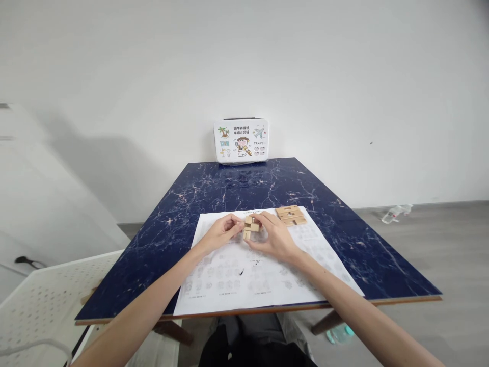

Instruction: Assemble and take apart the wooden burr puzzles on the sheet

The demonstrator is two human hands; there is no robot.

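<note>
A small wooden burr puzzle (251, 227), made of light interlocking blocks, is held just above a printed sheet of paper (214, 303). My right hand (278, 238) grips it from the right, its thumb low on the near side and its fingers over the far side. From the left, my left hand (221, 233) has thumb and fingertips pinched at the puzzle's left edge; the exact contact is too small to make out. Several loose wooden pieces (291, 216) with notches lie side by side on the sheet's far right corner, beyond my right hand.
The dark blue marbled table (244, 191) carries the sheet at its near edge. A white cartoon-printed case (241, 141) stands at the back against the wall. To the left is a white perforated surface (42, 290). Plastic bottles (396, 213) lie on the floor at right.
</note>
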